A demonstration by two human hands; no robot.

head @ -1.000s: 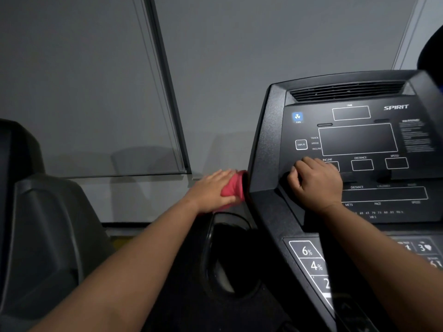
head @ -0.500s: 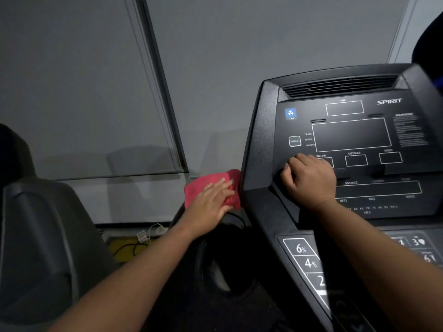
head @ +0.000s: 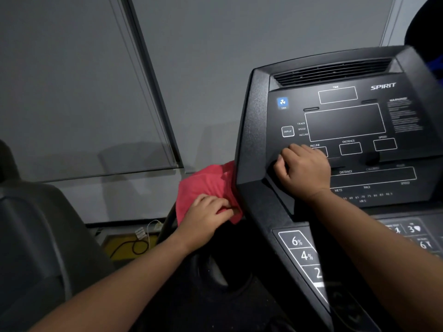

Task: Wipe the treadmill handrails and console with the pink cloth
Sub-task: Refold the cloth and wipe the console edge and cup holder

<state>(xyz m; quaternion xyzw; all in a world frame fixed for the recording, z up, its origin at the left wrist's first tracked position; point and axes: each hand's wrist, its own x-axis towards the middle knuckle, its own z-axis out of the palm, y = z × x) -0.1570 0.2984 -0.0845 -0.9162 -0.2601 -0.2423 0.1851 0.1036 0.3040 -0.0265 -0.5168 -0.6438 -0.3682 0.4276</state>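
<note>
My left hand (head: 206, 219) has its fingers curled into the pink cloth (head: 203, 185), bunching its lower edge and pressing it against the outer left flank of the console (head: 254, 130). The cloth fans up and away from my knuckles toward one o'clock, its top corner tucked against the console's side edge. My right hand (head: 304, 171) is curled over the ledge under the display windows (head: 345, 122), at about two o'clock from the left hand; it looks like a bracing grip, though I cannot tell how firmly it grips.

The relation that matters: the console's left flank runs as a long, near-upright edge from six to twelve o'clock, and the cloth lies just beside its lower half. The left hand is the nearer one and already has the cloth, so I judge the next stroke belongs to it, travelling along that edge.

Outward: the incline keys (head: 299, 248) sit at five o'clock, a dark cup recess (head: 215, 274) below the cloth, a neighbouring machine (head: 36, 224) at nine o'clock, and a yellow floor patch with a cable (head: 127, 248) behind.
</note>
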